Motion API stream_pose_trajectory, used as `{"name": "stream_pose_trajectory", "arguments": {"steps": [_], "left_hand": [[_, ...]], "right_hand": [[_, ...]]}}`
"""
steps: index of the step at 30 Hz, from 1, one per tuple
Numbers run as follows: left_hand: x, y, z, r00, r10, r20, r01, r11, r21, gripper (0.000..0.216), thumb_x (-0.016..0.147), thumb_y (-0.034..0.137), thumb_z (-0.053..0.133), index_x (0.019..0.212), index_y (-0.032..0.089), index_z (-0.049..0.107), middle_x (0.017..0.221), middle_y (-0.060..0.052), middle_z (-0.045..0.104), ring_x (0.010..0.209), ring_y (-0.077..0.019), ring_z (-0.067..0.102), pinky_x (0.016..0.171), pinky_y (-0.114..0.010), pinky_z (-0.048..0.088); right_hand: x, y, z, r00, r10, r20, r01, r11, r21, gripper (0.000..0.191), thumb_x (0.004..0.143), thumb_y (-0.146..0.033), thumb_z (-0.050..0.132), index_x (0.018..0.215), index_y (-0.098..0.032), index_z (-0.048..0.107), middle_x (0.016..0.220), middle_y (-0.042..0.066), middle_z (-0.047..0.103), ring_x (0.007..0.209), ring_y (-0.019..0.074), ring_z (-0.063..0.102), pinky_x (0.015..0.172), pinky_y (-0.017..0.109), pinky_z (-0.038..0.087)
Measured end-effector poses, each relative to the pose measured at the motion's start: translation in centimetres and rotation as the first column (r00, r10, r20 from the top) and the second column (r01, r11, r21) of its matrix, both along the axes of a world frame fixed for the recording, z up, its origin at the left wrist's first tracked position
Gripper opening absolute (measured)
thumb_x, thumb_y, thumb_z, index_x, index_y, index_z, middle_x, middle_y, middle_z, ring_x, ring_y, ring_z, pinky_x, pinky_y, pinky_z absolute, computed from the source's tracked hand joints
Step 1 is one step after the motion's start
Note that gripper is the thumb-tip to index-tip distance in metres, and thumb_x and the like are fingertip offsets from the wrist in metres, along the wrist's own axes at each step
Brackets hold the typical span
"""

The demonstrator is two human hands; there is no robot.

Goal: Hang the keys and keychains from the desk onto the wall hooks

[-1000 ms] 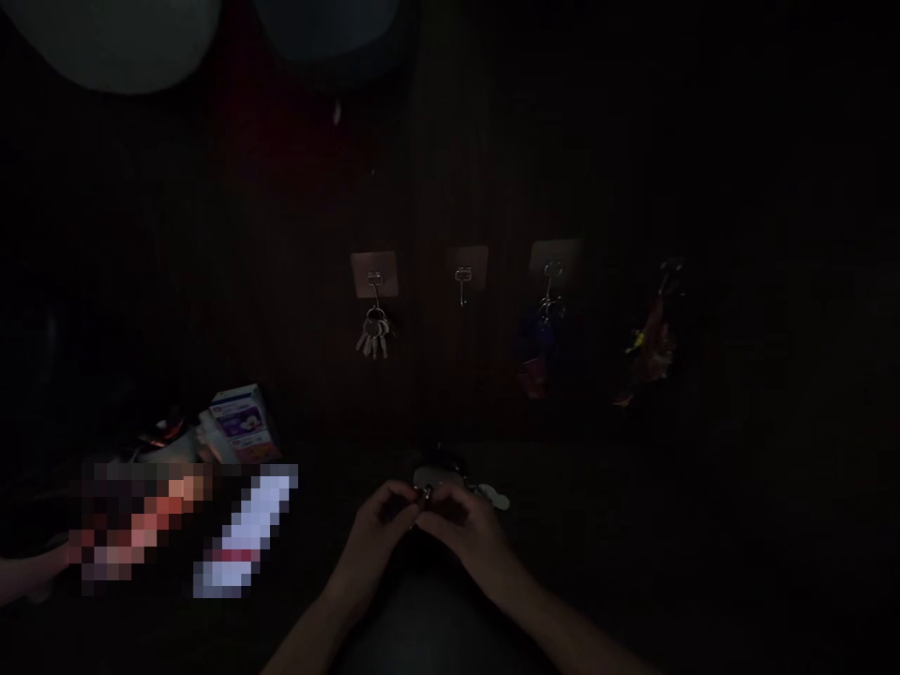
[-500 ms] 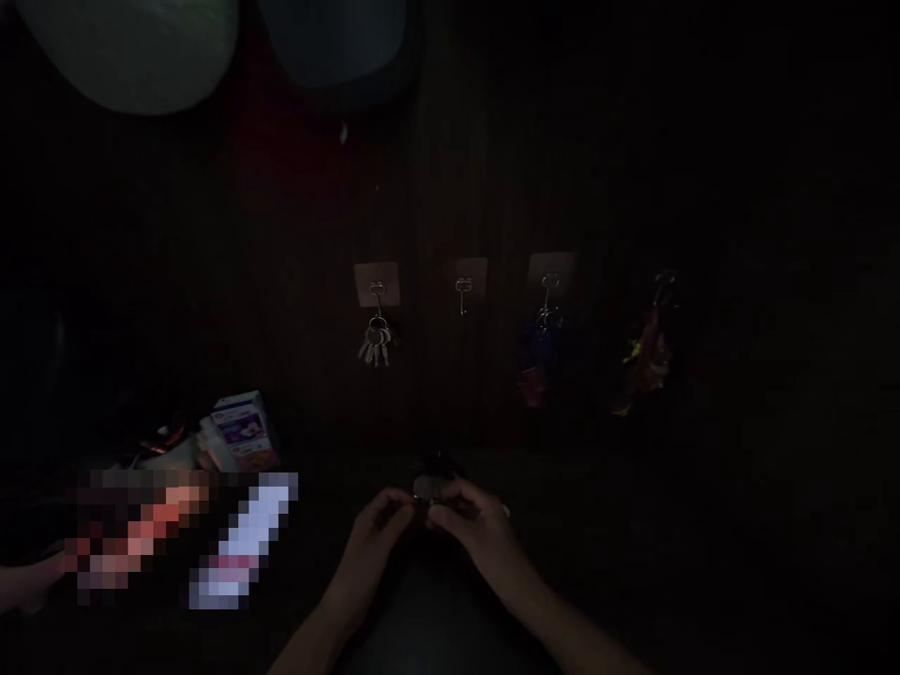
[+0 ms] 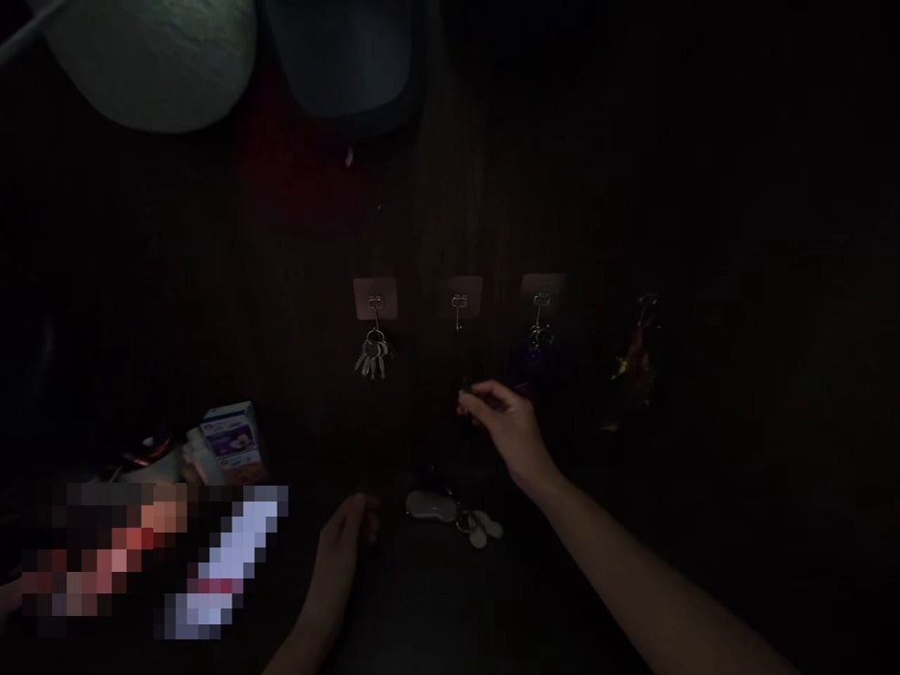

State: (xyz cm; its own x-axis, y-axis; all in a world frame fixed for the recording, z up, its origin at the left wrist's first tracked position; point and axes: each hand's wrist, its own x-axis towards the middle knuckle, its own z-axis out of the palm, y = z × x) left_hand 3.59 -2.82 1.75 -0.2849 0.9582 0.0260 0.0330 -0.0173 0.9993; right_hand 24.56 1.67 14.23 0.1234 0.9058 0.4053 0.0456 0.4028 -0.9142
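Note:
The scene is very dark. My right hand is raised toward the wall, fingers pinched on a small dark thing I cannot make out, just below an empty middle hook. My left hand rests low on the dark surface, fingers loosely curled, holding nothing that shows. Between the hands lies a pale key fob with keys. A bunch of keys hangs from the left hook. More keys hang on a third hook.
A colourful keychain hangs at the far right of the wall. A small printed box and clutter sit at the left, with blurred patches below them. Two pale round shapes show at the top left.
My hands were together over the key fob. My right hand has lifted up toward the middle hook with something pinched; my left hand has drawn back to the left. The fob now lies uncovered.

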Motion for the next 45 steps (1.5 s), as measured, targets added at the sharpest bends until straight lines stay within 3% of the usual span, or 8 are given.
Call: {"name": "stream_pose_trajectory", "arguments": {"steps": [6,15,21,27,39,45], "left_hand": [[0.1,-0.3,0.4,0.999,0.041,0.034,-0.041,0.999,-0.025,0.048,0.073,0.059,0.05,0.077,0.015,0.067,0.062,-0.003,0.06,0.057,-0.0166,0.054,0.056,-0.028,0.044],[0.6,-0.3,0.5,0.997,0.079,0.026,-0.078,0.997,-0.013,0.05,0.071,0.063,0.047,0.073,0.017,0.066,0.059,-0.001,0.058,0.055,-0.0155,0.053,0.055,-0.027,0.043],[0.3,-0.4,0.6,0.998,0.052,0.042,-0.053,0.999,0.005,0.05,0.072,0.062,0.048,0.075,0.016,0.067,0.059,-0.001,0.059,0.055,-0.0156,0.055,0.056,-0.027,0.045],[0.1,-0.2,0.2,0.998,0.014,0.067,-0.012,1.0,-0.026,0.046,0.074,0.059,0.049,0.075,0.016,0.066,0.061,-0.001,0.058,0.056,-0.015,0.054,0.057,-0.027,0.045],[0.6,-0.5,0.5,0.999,0.002,0.044,-0.001,1.0,-0.029,0.043,0.075,0.055,0.048,0.074,0.016,0.065,0.06,0.0,0.057,0.055,-0.0142,0.053,0.055,-0.025,0.044],[0.5,-0.3,0.1,0.998,-0.007,0.059,0.007,1.0,-0.003,0.043,0.074,0.056,0.049,0.076,0.016,0.065,0.062,-0.001,0.058,0.058,-0.015,0.054,0.057,-0.026,0.044]], "right_hand": [[-0.7,2.3,3.2,0.997,0.006,-0.08,0.004,0.992,0.125,0.018,0.066,-0.035,0.07,0.073,-0.02,0.064,0.064,-0.002,0.063,0.065,0.0131,0.06,0.057,0.023,0.043],[-1.0,4.8,3.9,0.995,-0.045,-0.092,0.059,0.987,0.147,0.022,0.066,-0.038,0.069,0.073,-0.019,0.063,0.061,-0.002,0.062,0.061,0.0119,0.057,0.054,0.023,0.041],[-0.9,5.6,3.3,0.995,-0.049,-0.086,0.056,0.995,0.078,0.025,0.063,-0.04,0.07,0.072,-0.017,0.062,0.06,-0.002,0.063,0.044,0.007,0.047,0.045,0.022,0.036],[-0.7,5.8,2.5,0.996,-0.027,-0.082,0.032,0.998,0.061,0.024,0.066,-0.039,0.068,0.072,-0.016,0.063,0.065,0.0,0.066,0.041,0.0058,0.049,0.042,0.02,0.034],[0.1,4.5,-0.8,0.891,0.183,-0.415,-0.184,0.982,0.038,0.03,0.068,-0.028,0.069,0.097,-0.024,0.065,0.109,0.002,0.067,0.077,0.0133,0.067,0.059,0.022,0.05],[0.4,4.1,-3.1,0.899,0.172,-0.403,-0.201,0.979,-0.03,0.028,0.071,-0.028,0.068,0.099,-0.026,0.065,0.111,0.002,0.064,0.09,0.0188,0.066,0.062,0.025,0.053]]}}
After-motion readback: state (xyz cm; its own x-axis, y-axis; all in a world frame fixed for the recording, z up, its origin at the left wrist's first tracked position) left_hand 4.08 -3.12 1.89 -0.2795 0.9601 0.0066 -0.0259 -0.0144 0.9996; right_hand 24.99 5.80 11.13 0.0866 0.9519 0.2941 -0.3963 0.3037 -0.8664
